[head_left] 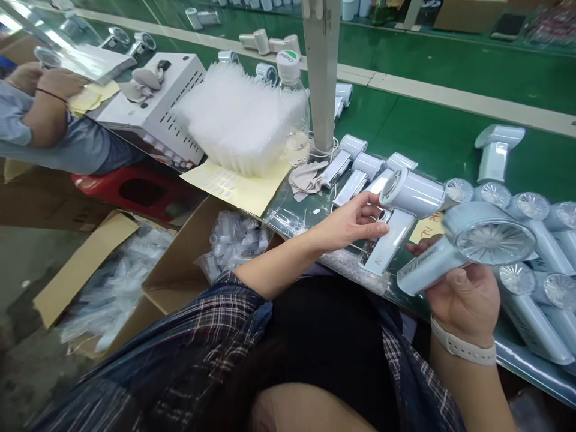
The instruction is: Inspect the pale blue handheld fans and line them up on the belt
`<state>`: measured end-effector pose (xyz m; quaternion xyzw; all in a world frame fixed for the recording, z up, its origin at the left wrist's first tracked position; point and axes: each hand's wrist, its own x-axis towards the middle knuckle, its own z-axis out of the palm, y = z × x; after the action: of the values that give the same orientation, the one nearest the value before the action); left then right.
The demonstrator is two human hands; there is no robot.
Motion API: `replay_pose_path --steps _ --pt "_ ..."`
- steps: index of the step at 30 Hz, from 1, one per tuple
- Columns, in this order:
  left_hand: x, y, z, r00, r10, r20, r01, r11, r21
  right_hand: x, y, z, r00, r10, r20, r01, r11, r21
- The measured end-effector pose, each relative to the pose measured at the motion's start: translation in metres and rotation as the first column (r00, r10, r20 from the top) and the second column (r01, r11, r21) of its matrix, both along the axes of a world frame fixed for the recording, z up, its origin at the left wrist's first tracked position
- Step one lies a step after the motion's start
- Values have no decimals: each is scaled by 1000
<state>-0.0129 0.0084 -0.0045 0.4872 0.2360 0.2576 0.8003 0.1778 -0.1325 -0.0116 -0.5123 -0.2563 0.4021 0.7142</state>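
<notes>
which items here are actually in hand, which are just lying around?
In hand:
- fan held in right hand
- fan on the bench under left hand

Lying about:
- water bottle
- stack of plastic trays
- grey cloth
- sticker sheet
- cardboard box

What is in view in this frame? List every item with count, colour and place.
handheld fan in right hand: one, pale blue, raised over the table edge
handheld fan under left hand: one, pale blue, lying on the table
other fans: many, pale blue, right side of the green table
plastic bottle: one, clear, white cap, by the post
clear bags: one stack, beside the bottle
yellow sheet: one, under the stack
white metal box: one, upper left
cardboard boxes: two, brown, floor left
co-worker's arm: far left
left hand: touching the lying fan
right hand: gripping a fan's handle
</notes>
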Motion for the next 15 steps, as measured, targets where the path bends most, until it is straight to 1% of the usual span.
replay_pose_path --steps 4,7,9,10,11,12,13,14,15 --pt "1 1 0 999 -31 14 31 999 -10 -4 1 2 999 14 -36 -14 1000 -7" --pt "2 2 0 998 -62 26 62 998 -6 -7 2 4 997 51 -50 -53 998 -37" --pt "2 3 -1 996 -88 30 88 996 16 -8 2 4 998 59 -35 -60 998 -37" --pt "2 4 -1 995 -98 23 97 994 44 -9 1 3 999 40 -1 -40 999 -28" --pt "2 4 -2 995 -98 9 96 991 92 -9 -1 2 998 8 66 -7 1000 -18" --pt "2 4 -2 996 -91 -8 91 982 167 -8 -3 2 985 -25 171 26 1000 -4" --pt "1 4 -3 997 -69 -28 74 961 265 -7 -5 2 955 -54 292 48 998 27" --pt "1 3 -3 999 -33 -41 46 923 383 -6 -7 3 912 -62 405 36 997 71" --pt "1 3 -3 999 6 -37 14 862 507 -5 -8 5 865 -43 500 -17 993 115"
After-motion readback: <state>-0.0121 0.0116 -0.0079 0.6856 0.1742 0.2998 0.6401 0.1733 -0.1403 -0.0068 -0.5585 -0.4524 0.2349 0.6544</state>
